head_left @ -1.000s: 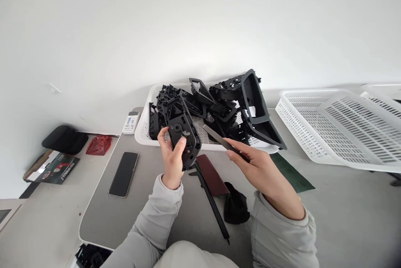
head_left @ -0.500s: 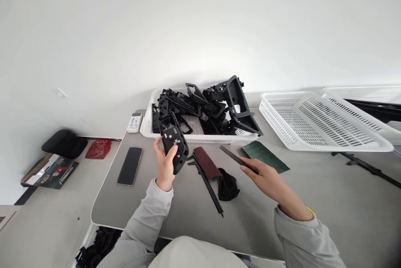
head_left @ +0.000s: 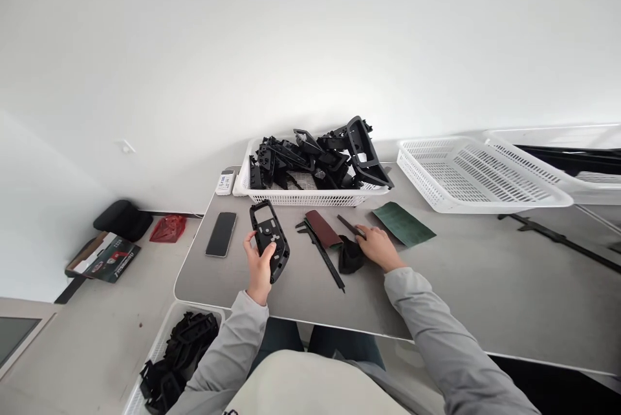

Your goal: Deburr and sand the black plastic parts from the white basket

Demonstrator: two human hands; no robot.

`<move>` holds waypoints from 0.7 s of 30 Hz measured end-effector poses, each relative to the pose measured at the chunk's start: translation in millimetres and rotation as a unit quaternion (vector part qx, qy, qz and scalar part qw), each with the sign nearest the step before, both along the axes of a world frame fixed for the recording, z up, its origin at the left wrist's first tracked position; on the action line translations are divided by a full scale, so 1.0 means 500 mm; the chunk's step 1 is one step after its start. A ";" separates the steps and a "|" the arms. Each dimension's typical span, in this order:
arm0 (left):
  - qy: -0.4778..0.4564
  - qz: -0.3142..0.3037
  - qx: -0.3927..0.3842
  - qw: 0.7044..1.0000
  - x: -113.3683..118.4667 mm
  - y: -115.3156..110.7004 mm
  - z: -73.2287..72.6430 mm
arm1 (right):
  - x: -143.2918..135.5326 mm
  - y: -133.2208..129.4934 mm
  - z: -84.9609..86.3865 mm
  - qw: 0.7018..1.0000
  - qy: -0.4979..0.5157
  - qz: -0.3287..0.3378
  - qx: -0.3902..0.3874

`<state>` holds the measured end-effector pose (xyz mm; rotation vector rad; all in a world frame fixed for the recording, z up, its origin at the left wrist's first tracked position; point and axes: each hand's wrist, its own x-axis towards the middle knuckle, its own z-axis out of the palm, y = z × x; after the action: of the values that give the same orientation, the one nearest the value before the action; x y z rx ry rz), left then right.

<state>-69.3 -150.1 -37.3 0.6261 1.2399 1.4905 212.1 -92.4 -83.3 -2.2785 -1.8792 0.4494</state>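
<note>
My left hand (head_left: 261, 266) grips a black plastic part (head_left: 278, 238) with a frame-like opening at its far end, held tilted above the table, thumb on its face. Low at the tabletop, my right hand (head_left: 380, 248) is closed on one end of a flat dark file (head_left: 348, 225), whose other end points away to the left. Between my hands lie a black caliper (head_left: 327, 262), a folded maroon sheet of sandpaper (head_left: 322, 228) and a crumpled black cloth (head_left: 350, 256). A green sheet (head_left: 405, 225) rests just beyond my right hand.
A white basket (head_left: 310, 198) heaped with black plastic parts stands against the wall. To the right is another white basket (head_left: 504, 203). A phone (head_left: 221, 234) and a small white box (head_left: 225, 183) lie at the left. Below the table edge sits a basket of black parts (head_left: 187, 344).
My right hand has lowered the file to the tabletop, beside the black cloth. My left hand still holds the plastic part, now turned with its face more toward me. The view has shifted.
</note>
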 end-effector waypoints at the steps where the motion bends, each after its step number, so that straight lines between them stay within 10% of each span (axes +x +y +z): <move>1: -0.001 0.000 0.004 1.000 0.000 -0.007 -0.004 | -0.008 0.000 0.004 1.000 -0.003 -0.010 0.010; 12: 0.021 -0.022 0.007 1.000 -0.001 -0.067 -0.058 | -0.175 0.011 0.019 0.997 0.033 0.037 0.056; 21: 0.036 -0.023 0.023 0.999 -0.031 -0.058 -0.100 | -0.186 -0.033 0.020 0.976 0.143 0.033 0.161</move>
<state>-84.9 -178.9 -87.5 0.7404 1.2414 1.4729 119.0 -108.7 -73.0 -1.8422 -1.7407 0.4188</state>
